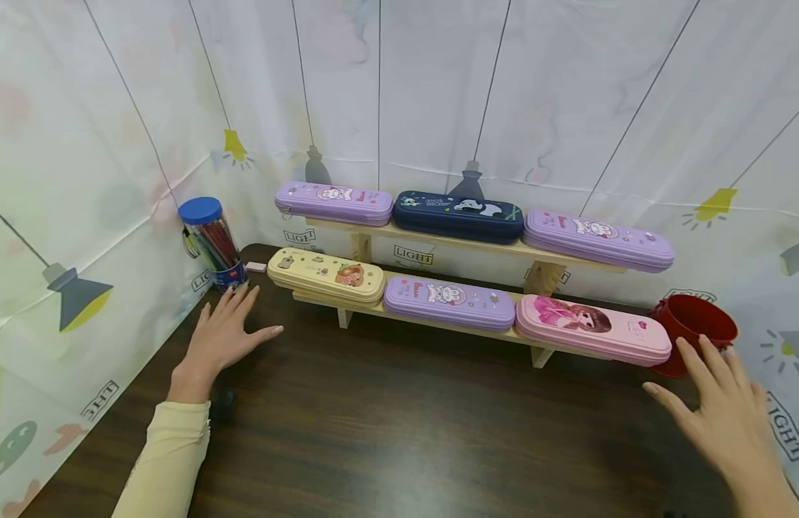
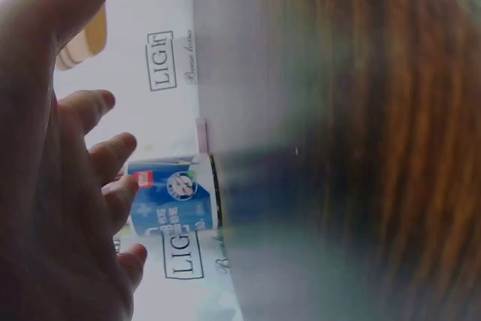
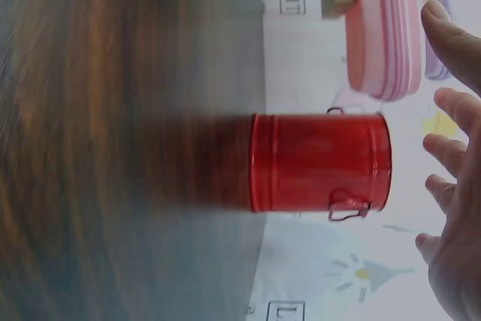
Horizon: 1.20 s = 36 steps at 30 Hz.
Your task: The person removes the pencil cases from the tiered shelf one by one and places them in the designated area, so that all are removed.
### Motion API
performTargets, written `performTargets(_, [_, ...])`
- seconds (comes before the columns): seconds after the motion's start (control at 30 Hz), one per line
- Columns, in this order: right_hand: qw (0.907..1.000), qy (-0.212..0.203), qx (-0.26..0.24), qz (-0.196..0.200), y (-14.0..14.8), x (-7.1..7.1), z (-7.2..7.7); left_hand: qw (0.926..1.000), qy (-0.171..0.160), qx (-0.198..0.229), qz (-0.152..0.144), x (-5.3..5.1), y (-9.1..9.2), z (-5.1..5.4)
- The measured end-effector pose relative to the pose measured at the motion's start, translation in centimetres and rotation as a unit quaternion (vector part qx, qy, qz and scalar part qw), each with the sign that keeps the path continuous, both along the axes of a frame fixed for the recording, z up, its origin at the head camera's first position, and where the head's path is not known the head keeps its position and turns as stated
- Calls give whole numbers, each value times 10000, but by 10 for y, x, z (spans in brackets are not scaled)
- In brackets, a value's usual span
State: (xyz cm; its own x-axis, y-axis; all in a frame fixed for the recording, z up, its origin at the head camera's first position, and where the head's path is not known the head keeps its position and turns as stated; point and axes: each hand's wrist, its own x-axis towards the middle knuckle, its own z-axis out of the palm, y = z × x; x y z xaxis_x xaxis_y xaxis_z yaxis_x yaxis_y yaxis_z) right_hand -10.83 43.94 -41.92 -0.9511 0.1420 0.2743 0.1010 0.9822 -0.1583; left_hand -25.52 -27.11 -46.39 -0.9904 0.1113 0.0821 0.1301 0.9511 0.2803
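Observation:
My left hand [image 1: 221, 338] is held over the table's left side with fingers spread, nothing in it. Nearest to it stands a clear canister of pencils [image 1: 211, 241] with a blue lid; its blue base label shows in the left wrist view. On the right, my right hand [image 1: 723, 403] is also spread and holds nothing. It is near a red metal bucket [image 1: 704, 320], whose side and wire handles appear in the right wrist view. Partly in front of that bucket is the end of a pink pencil case [image 1: 594, 327] with a doll picture.
A two-tier wooden rack [image 1: 438, 237] carries a row of pencil cases on each tier. Above are a lavender case [image 1: 335, 203], a navy panda case [image 1: 458, 216] and another lavender one [image 1: 597, 237]. Below, yellow [image 1: 326, 275] and lavender [image 1: 449, 302] cases adjoin the pink one.

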Motion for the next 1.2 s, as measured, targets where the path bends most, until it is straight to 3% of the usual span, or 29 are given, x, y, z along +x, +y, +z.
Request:
performTargets(0.13, [9996,152,-98,233,-11,-7,5,9998,-64,195,73,-5,2,-3])
performTargets(0.4, [9972,226,-309,639,-27,-23,11,9960,-521,696,178,-15,13,-8])
performTargets(0.6, [9950,275,-310,906,-39,-32,12,9853,-964,1383,268,-21,20,-8])
performTargets(0.77, [9936,230,-399,1035,-52,-39,12,9672,-1313,2152,320,-24,27,-6])
performTargets(0.97, [9909,310,-423,1240,-66,-49,14,9418,-1194,3118,387,-27,39,-7])
performTargets(1.07, [9893,374,-462,1330,-74,-53,15,9210,-1093,3732,237,-29,47,-8])
performTargets(1.2, [9862,519,-435,1509,-82,-58,15,8852,-1160,4506,39,-32,56,-9])
